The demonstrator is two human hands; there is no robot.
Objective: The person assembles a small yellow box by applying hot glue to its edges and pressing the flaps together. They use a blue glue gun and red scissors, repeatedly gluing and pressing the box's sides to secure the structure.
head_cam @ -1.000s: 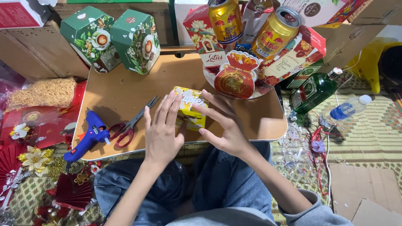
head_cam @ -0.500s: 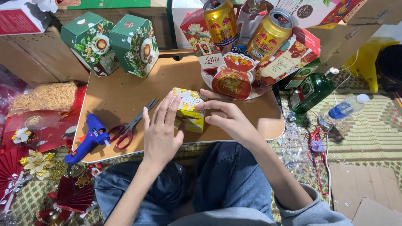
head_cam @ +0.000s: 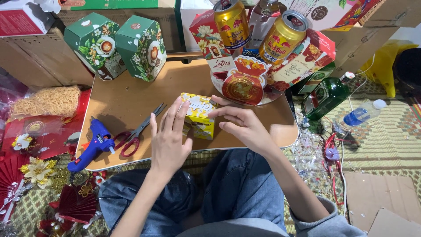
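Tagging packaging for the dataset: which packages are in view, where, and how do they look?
Small yellow box: table centre, between both hands, yellow and white.
Two green boxes: table's back left, faceted, floral print.
Two gold cans: back right, tilted, on a gift arrangement.
Green bottle: right of table, lying down.
Red box: top left corner.
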